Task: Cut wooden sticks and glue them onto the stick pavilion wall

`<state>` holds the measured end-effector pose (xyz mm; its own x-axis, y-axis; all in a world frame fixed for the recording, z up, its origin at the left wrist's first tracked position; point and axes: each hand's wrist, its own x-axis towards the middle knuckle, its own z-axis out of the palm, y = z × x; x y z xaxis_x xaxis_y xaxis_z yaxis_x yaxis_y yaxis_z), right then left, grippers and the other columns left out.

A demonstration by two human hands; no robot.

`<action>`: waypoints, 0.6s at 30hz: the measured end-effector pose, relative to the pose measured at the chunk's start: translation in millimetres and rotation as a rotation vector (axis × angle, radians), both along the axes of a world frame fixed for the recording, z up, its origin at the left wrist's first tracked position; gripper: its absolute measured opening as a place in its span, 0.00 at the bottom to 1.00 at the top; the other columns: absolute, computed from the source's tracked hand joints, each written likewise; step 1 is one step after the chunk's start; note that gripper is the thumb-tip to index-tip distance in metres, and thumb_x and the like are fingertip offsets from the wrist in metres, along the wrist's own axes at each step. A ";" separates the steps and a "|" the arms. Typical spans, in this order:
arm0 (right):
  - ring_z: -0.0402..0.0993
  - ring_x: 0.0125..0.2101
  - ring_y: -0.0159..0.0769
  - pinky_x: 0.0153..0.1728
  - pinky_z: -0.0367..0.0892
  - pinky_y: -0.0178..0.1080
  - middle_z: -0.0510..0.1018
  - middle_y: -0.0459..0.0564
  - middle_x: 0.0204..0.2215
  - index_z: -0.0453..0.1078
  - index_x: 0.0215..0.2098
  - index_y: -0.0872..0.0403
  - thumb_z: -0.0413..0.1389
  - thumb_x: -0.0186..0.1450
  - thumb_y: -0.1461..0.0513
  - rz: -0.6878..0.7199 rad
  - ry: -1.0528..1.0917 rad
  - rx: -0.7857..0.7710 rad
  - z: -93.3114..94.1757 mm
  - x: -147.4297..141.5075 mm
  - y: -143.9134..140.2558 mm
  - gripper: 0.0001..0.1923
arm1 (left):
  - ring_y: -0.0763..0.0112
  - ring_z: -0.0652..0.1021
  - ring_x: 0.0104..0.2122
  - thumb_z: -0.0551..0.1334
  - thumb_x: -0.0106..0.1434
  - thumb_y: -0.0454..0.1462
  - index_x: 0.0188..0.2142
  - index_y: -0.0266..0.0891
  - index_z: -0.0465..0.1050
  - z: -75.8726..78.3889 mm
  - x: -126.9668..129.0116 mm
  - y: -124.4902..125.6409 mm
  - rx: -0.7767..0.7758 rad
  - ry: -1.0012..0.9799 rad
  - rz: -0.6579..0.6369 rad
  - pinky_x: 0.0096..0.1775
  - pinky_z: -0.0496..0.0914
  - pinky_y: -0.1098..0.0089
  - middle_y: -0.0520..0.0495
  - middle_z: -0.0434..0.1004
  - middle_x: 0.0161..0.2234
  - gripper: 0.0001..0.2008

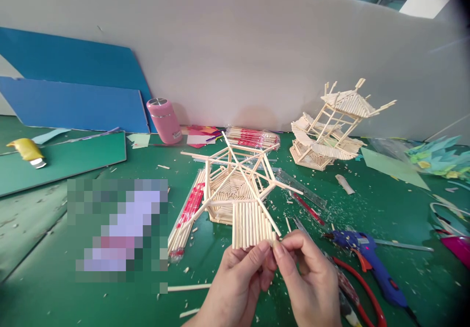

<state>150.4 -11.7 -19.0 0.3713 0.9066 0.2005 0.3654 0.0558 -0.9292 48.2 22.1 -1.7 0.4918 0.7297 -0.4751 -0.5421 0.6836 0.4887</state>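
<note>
- Left hand [238, 280] and right hand [308, 278] meet fingertip to fingertip at the lower edge of the flat panel of pale wooden sticks laid side by side [251, 224]; both pinch it.
- The panel stands directly above and beyond the fingertips, its sticks running away from the person.
- The panel's far edge reaches the hexagonal pale stick-built frame [235, 182] on the green cutting mat [110, 297].
- Both hands are equally near.
- A blue hot-glue gun [370, 256] lies to the right, apart from the hands.

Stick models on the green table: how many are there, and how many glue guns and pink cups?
Stick models: 2, the hexagonal frame by the hands and the tilted pavilion
Stick panels: 1, the flat panel pinched by the left hand and right hand
Glue guns: 1, blue
Pink cups: 1
Total: 5
</note>
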 end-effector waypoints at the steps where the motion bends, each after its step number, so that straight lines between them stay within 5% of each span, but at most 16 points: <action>1: 0.61 0.21 0.31 0.22 0.59 0.34 0.64 0.41 0.19 0.61 0.23 0.51 0.51 0.63 0.58 0.002 0.013 -0.011 1.0 -0.4 0.2 0.11 | 0.79 0.60 0.20 0.69 0.47 0.37 0.15 0.33 0.73 0.0 0.0 -0.2 0.002 -0.002 -0.002 0.25 0.58 0.76 0.53 0.63 0.15 0.11; 18: 0.65 0.21 0.32 0.24 0.62 0.34 0.70 0.43 0.18 0.62 0.23 0.52 0.51 0.63 0.56 0.225 0.199 -0.192 13.5 14.1 10.5 0.13 | 0.75 0.64 0.23 0.65 0.53 0.38 0.19 0.32 0.75 -5.1 0.0 -0.7 0.040 -0.015 0.003 0.31 0.63 0.72 0.50 0.66 0.19 0.11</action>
